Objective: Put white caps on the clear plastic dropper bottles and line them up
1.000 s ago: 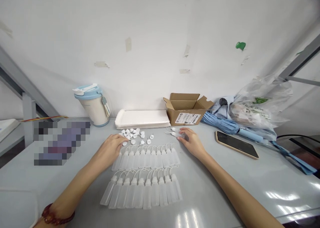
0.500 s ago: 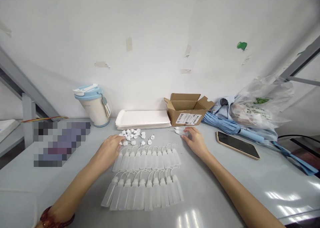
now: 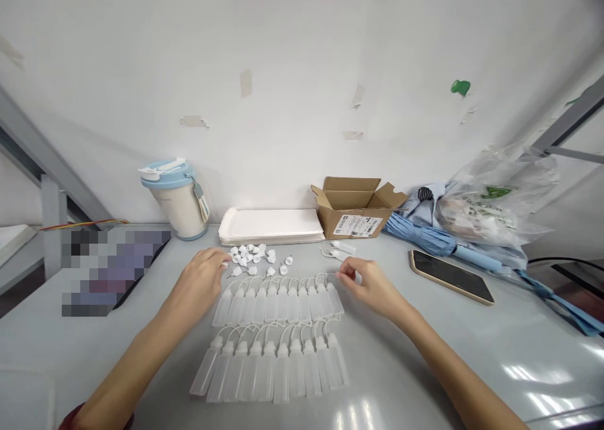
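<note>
My left hand [image 3: 202, 277] is closed at the left edge of a loose pile of small white caps [image 3: 255, 251], with a bit of a white cap at its fingertips. My right hand [image 3: 370, 282] is pinched beside the right end of the back row of translucent squeeze bottles [image 3: 283, 304]. Its fingertips are by the thin strap of the end bottle; whether they grip it is hidden. A front row of similar bottles [image 3: 268, 373] lies nearer me. Two loose bottles [image 3: 343, 247] lie beyond my right hand.
White trays [image 3: 271, 223] are stacked against the wall beside an open cardboard box [image 3: 356, 222]. A tumbler [image 3: 177, 203] stands at the left. To the right are a phone [image 3: 450, 277], a folded blue umbrella [image 3: 438, 238] and a plastic bag [image 3: 491, 209].
My right hand has let go of the loose bottle by the box and moved nearer me, to the back row's right end. My left hand has shifted slightly left.
</note>
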A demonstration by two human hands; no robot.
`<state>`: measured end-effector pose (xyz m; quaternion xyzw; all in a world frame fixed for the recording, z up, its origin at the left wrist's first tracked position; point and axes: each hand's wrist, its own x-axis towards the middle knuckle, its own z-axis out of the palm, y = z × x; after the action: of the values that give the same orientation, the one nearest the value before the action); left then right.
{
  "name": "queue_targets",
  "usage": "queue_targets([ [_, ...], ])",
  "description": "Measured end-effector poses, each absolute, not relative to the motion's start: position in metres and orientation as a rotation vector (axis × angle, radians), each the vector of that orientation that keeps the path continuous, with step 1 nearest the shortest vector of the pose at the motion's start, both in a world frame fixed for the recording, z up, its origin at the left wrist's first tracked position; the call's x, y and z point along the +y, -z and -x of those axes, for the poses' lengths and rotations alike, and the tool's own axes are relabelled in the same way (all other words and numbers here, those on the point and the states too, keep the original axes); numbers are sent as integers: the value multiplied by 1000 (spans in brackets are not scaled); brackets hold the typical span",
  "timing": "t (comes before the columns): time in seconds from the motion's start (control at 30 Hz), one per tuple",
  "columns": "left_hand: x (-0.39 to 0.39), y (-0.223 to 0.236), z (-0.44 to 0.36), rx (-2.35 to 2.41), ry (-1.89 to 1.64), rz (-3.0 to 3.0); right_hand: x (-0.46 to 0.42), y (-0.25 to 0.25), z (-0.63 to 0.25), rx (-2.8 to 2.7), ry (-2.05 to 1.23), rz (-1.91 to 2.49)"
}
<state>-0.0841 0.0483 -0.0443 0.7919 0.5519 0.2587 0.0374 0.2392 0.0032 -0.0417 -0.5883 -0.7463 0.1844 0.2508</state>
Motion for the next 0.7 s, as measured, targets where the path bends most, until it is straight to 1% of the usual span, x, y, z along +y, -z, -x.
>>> queue_targets([
  [0.07,45,42,80,1689,-841,-2403,-2,39,-234,-2070,-663,1630],
  [0.17,39,38,74,1686,-877,-2350,-6,41,-231,-2106,-765,1647],
  [0.37,32,36,67,1674,-940,-2209,-5,36,-233,-2112,-785,1722],
  [0.7,29,38,60,1603,-974,-2160,-8,36,-231,-2187,-733,1785],
])
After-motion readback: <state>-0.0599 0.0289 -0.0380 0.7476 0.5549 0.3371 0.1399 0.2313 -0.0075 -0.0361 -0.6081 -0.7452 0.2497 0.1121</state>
